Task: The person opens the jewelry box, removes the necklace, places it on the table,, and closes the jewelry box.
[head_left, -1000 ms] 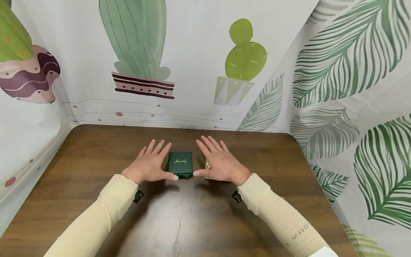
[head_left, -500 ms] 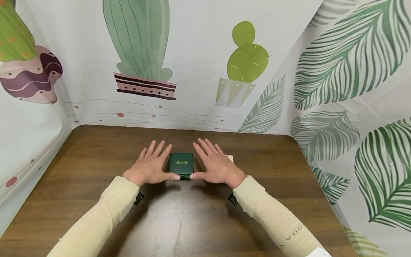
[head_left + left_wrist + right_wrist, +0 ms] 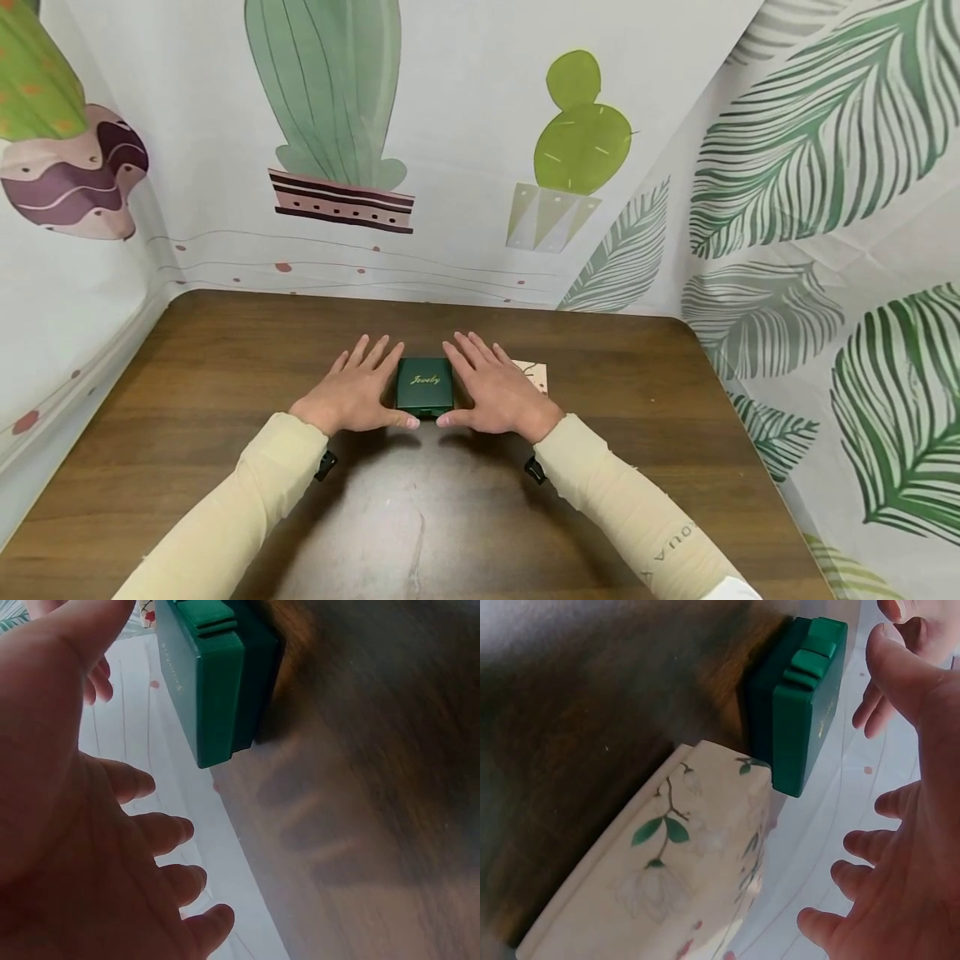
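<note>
A dark green jewelry box (image 3: 424, 385) with gold "Jewelry" lettering sits between my hands. In the right wrist view its front carries a ribbed green clasp (image 3: 810, 664). My left hand (image 3: 347, 398), fingers spread, is at the box's left side and holds nothing. On the other side my right hand (image 3: 501, 393) is spread too, its fingertips right at the box's right edge in the head view. Both thumbs point inward before the front face. Beneath my right hand lies a cream box (image 3: 667, 862) with printed flowers and leaves, mostly hidden from the head camera.
A brown wooden table (image 3: 420, 517) carries both boxes. Behind it hangs a white cloth (image 3: 457, 167) printed with cacti, and leaf-patterned cloth (image 3: 795, 150) borders the right side. The cream box stands close to the right of the green one.
My right hand has shifted left toward the green box, uncovering the cream box's far right corner. My left hand has stayed nearly in place, fingers still spread.
</note>
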The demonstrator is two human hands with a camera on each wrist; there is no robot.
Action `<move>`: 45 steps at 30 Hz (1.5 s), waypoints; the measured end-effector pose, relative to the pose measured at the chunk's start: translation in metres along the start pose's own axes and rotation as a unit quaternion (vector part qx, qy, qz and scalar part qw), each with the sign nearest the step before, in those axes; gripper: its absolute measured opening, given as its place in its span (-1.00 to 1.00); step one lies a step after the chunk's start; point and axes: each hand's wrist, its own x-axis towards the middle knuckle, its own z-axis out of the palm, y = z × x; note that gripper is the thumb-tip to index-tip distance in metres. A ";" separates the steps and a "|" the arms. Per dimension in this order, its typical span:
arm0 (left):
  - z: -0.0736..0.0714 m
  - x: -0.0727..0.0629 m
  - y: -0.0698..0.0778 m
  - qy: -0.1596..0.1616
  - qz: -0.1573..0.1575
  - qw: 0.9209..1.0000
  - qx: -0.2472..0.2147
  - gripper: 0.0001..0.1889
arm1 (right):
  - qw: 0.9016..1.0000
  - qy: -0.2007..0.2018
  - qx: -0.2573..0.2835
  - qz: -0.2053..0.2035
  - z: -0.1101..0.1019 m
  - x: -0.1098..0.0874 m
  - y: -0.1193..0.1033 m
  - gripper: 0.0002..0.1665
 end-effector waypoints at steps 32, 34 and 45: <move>0.015 0.013 -0.007 -0.021 0.017 0.997 -0.078 0.26 | 0.998 -0.050 -0.036 0.006 0.008 0.021 -0.017 0.36; 0.016 0.013 -0.008 -0.024 0.018 0.996 -0.084 0.25 | 0.998 -0.049 -0.040 0.006 0.009 0.022 -0.017 0.35; 0.021 0.016 -0.014 -0.026 0.011 0.992 -0.126 0.31 | 0.998 -0.047 -0.043 0.000 0.012 0.027 -0.013 0.29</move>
